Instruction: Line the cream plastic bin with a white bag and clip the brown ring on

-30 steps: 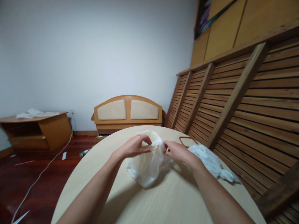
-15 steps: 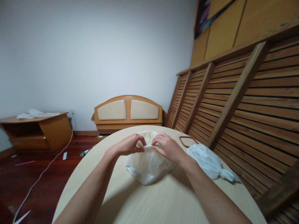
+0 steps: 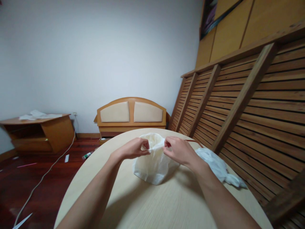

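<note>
A thin, whitish plastic bag (image 3: 152,167) stands on the pale round table (image 3: 133,206) with its mouth open towards the top. My left hand (image 3: 135,148) pinches the near rim of the bag on its left side. On the right side of the rim, my right hand (image 3: 177,149) is closed on the plastic, fingers curled. The stretch of rim between the two hands is pulled fairly straight. To the right of my right forearm lies a second whitish plastic bag (image 3: 212,163), bunched up with a twisted end.
Behind the second bag is a reddish-brown frame (image 3: 190,140), partly hidden by my right hand. Wooden slats (image 3: 262,121) lean along the right. A headboard (image 3: 131,125) stands beyond the table, a low cabinet (image 3: 57,135) at the left. A cable (image 3: 51,167) crosses the floor.
My hands have moved apart along the rim, my right hand shifting rightwards. The bag has shifted slightly right and its mouth looks wider. My right hand now covers part of the reddish-brown frame.
</note>
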`<state>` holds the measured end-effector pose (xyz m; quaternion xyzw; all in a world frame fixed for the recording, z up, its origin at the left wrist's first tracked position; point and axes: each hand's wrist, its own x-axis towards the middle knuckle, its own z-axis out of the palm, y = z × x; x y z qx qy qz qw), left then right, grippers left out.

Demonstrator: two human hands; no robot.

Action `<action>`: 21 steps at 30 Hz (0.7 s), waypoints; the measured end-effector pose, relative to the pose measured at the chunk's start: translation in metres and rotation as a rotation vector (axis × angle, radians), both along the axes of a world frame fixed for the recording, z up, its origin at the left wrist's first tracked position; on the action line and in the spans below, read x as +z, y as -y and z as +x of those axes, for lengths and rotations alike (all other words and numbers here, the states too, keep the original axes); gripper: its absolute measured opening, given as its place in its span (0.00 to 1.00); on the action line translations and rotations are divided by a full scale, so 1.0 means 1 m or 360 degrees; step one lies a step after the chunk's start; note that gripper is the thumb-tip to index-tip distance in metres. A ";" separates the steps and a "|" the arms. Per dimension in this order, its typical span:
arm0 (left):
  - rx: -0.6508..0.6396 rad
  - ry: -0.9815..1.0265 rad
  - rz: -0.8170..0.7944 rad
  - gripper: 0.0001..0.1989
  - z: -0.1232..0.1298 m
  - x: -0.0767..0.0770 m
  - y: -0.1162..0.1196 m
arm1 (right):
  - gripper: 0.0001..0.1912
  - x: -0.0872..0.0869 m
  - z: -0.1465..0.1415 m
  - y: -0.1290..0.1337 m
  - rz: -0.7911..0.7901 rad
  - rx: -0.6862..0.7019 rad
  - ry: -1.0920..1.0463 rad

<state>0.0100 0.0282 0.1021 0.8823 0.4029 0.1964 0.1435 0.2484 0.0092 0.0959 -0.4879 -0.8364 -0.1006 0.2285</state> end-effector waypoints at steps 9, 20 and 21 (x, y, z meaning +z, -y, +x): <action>0.0170 -0.0147 0.0253 0.13 0.008 -0.010 -0.001 | 0.33 -0.006 -0.008 0.011 -0.0673 -0.0442 0.0259; 0.0210 -0.0148 0.0316 0.15 0.010 -0.015 -0.001 | 0.12 -0.025 0.002 -0.014 -0.0913 -0.0120 -0.0295; 0.0197 -0.0139 0.0314 0.14 0.010 -0.016 -0.002 | 0.11 -0.024 0.004 -0.014 -0.0903 -0.0132 -0.0270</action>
